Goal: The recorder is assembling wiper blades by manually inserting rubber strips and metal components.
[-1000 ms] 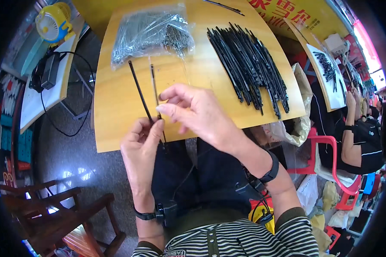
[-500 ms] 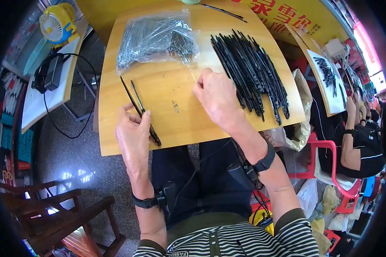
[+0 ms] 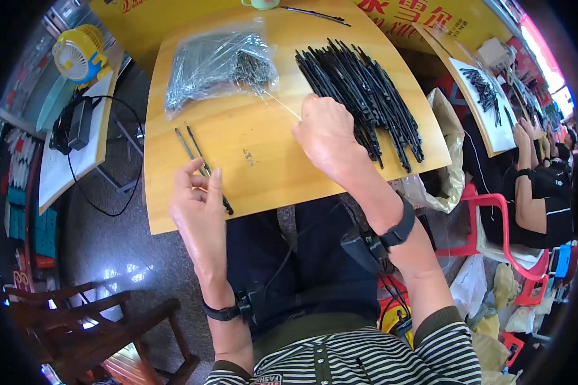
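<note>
My right hand (image 3: 331, 131) is closed over the table, fingers pinched on one end of a thin pale wire (image 3: 282, 106). That wire runs back toward a clear plastic bag (image 3: 202, 67) full of thin silvery wires, their bunched ends at its right side. Two slim black rods (image 3: 191, 144) lie side by side at the left near edge of the table. Over their lower part is my left hand (image 3: 199, 199), thumb and fingers apart, not gripping the rods. A big pile of black rods (image 3: 363, 96) lies just right of my right hand.
The wooden table (image 3: 263, 183) ends close to my lap. At its far edge are a pale green cup (image 3: 263, 3) and another black rod (image 3: 318, 14). An open sack (image 3: 449, 154) hangs at the right. A yellow fan (image 3: 77, 54) stands on a side table. People sit working farther right.
My left hand's fingers have spread from the two black rods, which now lie under it. More of the pale wire shows between my right hand and the bag. The whole view has shifted slightly.
</note>
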A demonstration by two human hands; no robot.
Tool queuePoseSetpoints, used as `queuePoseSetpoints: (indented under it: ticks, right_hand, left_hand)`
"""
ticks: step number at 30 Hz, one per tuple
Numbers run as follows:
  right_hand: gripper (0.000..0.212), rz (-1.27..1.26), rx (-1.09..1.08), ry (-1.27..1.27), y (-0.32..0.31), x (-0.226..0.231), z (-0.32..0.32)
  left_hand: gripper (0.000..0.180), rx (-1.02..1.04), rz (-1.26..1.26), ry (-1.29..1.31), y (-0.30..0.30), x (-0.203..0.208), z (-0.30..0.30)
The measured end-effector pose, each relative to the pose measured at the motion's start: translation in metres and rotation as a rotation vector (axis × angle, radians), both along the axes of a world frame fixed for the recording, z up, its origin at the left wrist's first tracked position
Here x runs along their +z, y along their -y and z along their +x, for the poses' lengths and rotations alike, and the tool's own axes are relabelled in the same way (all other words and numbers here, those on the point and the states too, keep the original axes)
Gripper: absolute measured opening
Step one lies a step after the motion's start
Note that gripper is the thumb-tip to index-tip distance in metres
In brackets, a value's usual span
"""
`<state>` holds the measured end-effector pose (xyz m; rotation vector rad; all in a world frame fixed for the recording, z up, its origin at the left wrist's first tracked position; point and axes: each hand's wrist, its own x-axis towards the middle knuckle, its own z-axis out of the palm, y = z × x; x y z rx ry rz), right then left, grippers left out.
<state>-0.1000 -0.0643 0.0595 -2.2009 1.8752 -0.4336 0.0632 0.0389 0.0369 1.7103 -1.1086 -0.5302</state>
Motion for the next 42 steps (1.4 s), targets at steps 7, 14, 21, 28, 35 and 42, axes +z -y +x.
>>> queuePoseSetpoints:
  ticks: [7,14,21,28,35,42]
  right_hand:
    - [0.018,0.01,0.07,0.104,-0.041,0.008,-0.053]
    - [0.013,0.068,-0.116,0.536,-0.064,0.021,-0.115]
    - [0.013,0.065,-0.218,0.693,-0.073,0.013,-0.139]
    - [0.013,0.034,-0.191,0.769,-0.073,-0.002,-0.149]
    - [0.013,0.129,-0.237,0.747,-0.075,0.0,-0.147]
    - [0.014,0.122,-0.222,0.736,-0.076,-0.001,-0.147]
  left_hand:
    - [0.016,-0.34,0.027,-0.085,-0.003,-0.005,-0.054]
    - [0.015,-0.472,0.026,-0.106,0.035,0.002,-0.094]
    - [0.015,-0.488,-0.064,-0.004,0.079,-0.008,-0.121]
    - [0.031,-0.375,-0.088,0.351,0.105,0.004,-0.156]
    - [0.039,-0.272,-0.048,0.501,0.12,-0.002,-0.166]
    - [0.031,-0.413,0.047,-0.032,0.126,-0.003,-0.141]
